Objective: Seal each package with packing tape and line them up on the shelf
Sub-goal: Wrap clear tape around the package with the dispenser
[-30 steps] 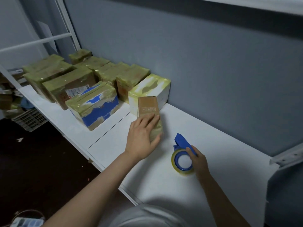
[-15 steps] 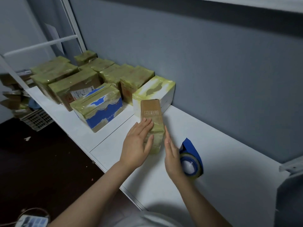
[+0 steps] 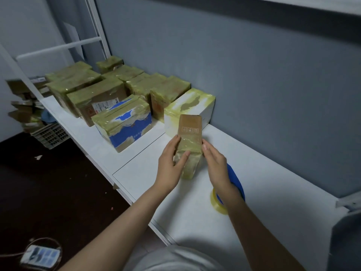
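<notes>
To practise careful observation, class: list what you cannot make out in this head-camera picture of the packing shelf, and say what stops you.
All in the head view:
1. Most of the tape dispenser: behind the right hand and wrist.
2. Underside of the small brown box: turned away from the camera.
3. Print on the shipping label: too small to read.
4. The device on the floor: blurred, unidentifiable.

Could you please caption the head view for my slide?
Left hand grips a half-taped brown box, right hand pressing its side, at white shelf.
</notes>
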